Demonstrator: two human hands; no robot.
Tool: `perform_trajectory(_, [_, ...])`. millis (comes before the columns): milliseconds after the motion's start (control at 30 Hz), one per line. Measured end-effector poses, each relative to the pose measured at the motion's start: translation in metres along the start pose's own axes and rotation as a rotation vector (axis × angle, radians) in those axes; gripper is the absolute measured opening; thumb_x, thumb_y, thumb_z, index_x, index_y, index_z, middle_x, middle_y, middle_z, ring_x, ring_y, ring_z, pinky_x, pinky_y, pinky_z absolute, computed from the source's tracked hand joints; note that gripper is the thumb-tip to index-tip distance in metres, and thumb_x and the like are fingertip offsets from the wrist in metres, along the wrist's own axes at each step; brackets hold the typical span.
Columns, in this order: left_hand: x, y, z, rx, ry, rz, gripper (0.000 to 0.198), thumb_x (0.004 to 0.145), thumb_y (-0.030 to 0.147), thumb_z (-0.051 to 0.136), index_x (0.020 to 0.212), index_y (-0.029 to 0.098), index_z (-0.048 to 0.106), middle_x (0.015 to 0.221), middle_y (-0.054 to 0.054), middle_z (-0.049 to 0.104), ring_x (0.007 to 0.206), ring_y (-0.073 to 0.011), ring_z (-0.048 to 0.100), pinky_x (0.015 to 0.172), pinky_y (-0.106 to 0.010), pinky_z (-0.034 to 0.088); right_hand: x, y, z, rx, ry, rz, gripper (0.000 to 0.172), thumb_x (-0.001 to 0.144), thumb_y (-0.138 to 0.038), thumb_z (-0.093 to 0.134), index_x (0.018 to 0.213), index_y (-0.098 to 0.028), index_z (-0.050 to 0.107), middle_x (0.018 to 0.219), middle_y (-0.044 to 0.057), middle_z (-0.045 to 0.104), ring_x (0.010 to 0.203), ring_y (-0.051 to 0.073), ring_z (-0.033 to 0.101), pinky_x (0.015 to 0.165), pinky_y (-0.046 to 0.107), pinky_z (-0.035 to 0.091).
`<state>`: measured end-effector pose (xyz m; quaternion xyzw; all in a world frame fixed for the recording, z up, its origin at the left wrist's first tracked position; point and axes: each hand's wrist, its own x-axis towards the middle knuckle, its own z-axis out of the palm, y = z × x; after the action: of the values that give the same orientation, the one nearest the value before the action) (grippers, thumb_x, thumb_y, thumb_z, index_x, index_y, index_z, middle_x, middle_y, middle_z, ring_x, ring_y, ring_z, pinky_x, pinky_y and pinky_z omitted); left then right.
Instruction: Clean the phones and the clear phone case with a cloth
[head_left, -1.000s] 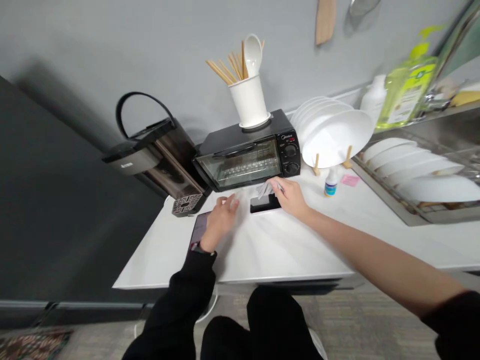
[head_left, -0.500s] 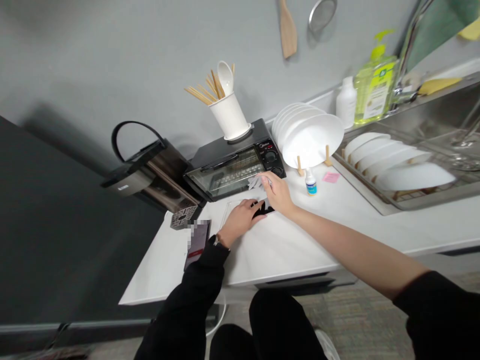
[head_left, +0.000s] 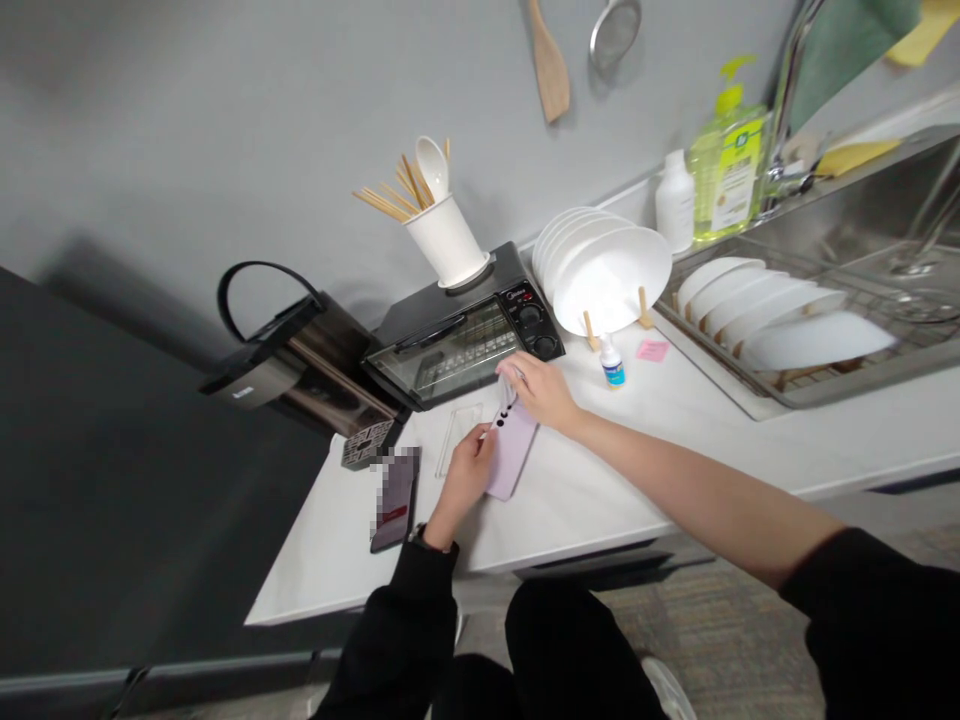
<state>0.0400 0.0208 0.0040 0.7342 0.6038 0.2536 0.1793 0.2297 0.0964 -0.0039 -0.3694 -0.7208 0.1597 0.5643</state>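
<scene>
Head view: left hand (head_left: 466, 470) has its fingers closed on the side edge of the lilac phone (head_left: 512, 455), near the lenses; back faces up. Phone is over the counter (head_left: 570, 500), in front of the oven (head_left: 465, 350); can't tell if its underside touches. Right hand (head_left: 547, 392) grips a pale cloth (head_left: 506, 388), fingers bunched, at the phone's lens end; cloth partly hidden by the fingers. Clear case (head_left: 452, 440) flat on the counter, just beside the left hand, between lilac phone and dark phone (head_left: 395, 500). Dark phone lies flat, partly pixelated, near the black machine (head_left: 322, 370) left of the oven. Crock (head_left: 448, 240) on the oven, tilted in view, chopsticks (head_left: 390, 203) and a white spoon (head_left: 433, 167) in it. Right of the oven: plates (head_left: 619, 270) upright in a rack; in front, small bottle (head_left: 613, 368) upright, pink note (head_left: 652, 350) near it. Farther right, sink (head_left: 765, 408) with white dishes (head_left: 817, 342); behind, white bottle (head_left: 675, 205) and green soap (head_left: 736, 180) side by side. Spatula (head_left: 550, 75) and strainer (head_left: 616, 38) against the wall (head_left: 262, 120).
</scene>
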Motion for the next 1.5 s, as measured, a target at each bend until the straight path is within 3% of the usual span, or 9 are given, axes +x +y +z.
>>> perform_trajectory(200, [-0.023,0.008,0.012,0.032,0.016,-0.054,0.045,0.101,0.037,0.046,0.137,0.016,0.062,0.124,-0.017,0.069,0.116,-0.0309,0.066,0.104,-0.044,0.048,-0.008,0.016,0.018,-0.075,-0.209,0.036,0.016,0.103,-0.027,0.053,0.113,-0.025,0.066,0.116,0.003,0.074,0.102,0.021,0.070,0.086,0.030,0.048])
perform_trajectory(367, [-0.044,0.029,0.016,0.235,-0.082,-0.061,0.076,0.090,0.050,0.065,0.155,0.015,0.046,0.141,-0.020,0.053,0.122,-0.0387,0.062,0.106,-0.050,0.047,-0.009,0.021,0.018,-0.161,-0.307,0.097,0.035,0.087,-0.020,0.067,0.121,-0.024,0.058,0.106,0.002,0.076,0.088,0.022,0.070,0.074,0.029,0.047])
perform_trajectory(500, [-0.051,0.038,0.026,0.347,0.006,-0.009,0.077,0.090,0.041,0.068,0.154,0.006,0.043,0.133,-0.024,0.058,0.129,-0.0412,0.053,0.113,-0.054,0.041,-0.016,0.001,0.001,-0.250,-0.364,0.095,0.033,0.084,-0.014,0.065,0.115,-0.025,0.061,0.100,0.001,0.075,0.084,0.023,0.070,0.072,0.031,0.048])
perform_trajectory(700, [-0.072,0.024,0.030,0.200,0.123,0.055,0.093,0.090,0.047,0.072,0.163,0.012,0.025,0.138,-0.022,0.059,0.132,-0.0404,0.049,0.113,-0.056,0.042,-0.084,-0.041,-0.036,-0.378,-0.464,0.007,0.029,0.095,-0.016,0.058,0.121,-0.022,0.068,0.122,0.010,0.075,0.114,0.028,0.070,0.096,0.043,0.056])
perform_trajectory(833, [-0.093,0.012,0.025,0.070,0.123,0.046,0.092,0.095,0.043,0.067,0.167,0.018,0.015,0.145,-0.019,0.056,0.134,-0.0370,0.050,0.115,-0.054,0.042,-0.122,-0.044,-0.049,-0.433,-0.543,-0.149,0.054,0.105,-0.041,0.051,0.155,-0.018,0.048,0.157,0.015,0.052,0.147,0.030,0.049,0.121,0.058,0.040])
perform_trajectory(967, [-0.096,0.006,0.020,-0.043,0.099,0.068,0.097,0.092,0.034,0.070,0.168,0.024,0.010,0.143,-0.014,0.061,0.133,-0.0335,0.053,0.115,-0.051,0.042,-0.116,-0.047,-0.033,-0.538,-0.515,-0.064,0.068,0.105,-0.054,0.048,0.156,-0.010,0.045,0.158,0.022,0.048,0.149,0.037,0.045,0.121,0.065,0.037])
perform_trajectory(1167, [-0.096,0.002,0.022,-0.090,0.094,0.032,0.106,0.087,0.019,0.071,0.169,0.023,0.003,0.141,-0.014,0.065,0.127,-0.0338,0.054,0.107,-0.050,0.049,-0.121,-0.089,-0.018,-0.329,-0.748,-0.161,0.069,0.104,-0.057,0.048,0.156,-0.012,0.046,0.160,0.016,0.047,0.150,0.028,0.045,0.127,0.054,0.035])
perform_trajectory(1333, [-0.096,0.005,0.024,-0.124,0.137,-0.006,0.116,0.081,0.029,0.083,0.168,0.029,0.006,0.139,-0.011,0.067,0.128,-0.0356,0.056,0.107,-0.051,0.048,-0.116,-0.061,-0.057,-0.490,-0.687,-0.084,0.059,0.106,-0.050,0.049,0.156,-0.019,0.047,0.157,0.013,0.052,0.146,0.031,0.050,0.124,0.061,0.037])
perform_trajectory(1500, [-0.095,0.000,0.026,-0.100,0.139,0.022,0.115,0.083,0.030,0.082,0.168,0.027,0.004,0.139,-0.010,0.068,0.128,-0.0349,0.055,0.106,-0.050,0.050,-0.106,-0.061,-0.034,-0.469,-0.650,-0.036,0.074,0.101,-0.059,0.054,0.157,-0.011,0.044,0.160,0.020,0.045,0.151,0.035,0.041,0.125,0.063,0.033])
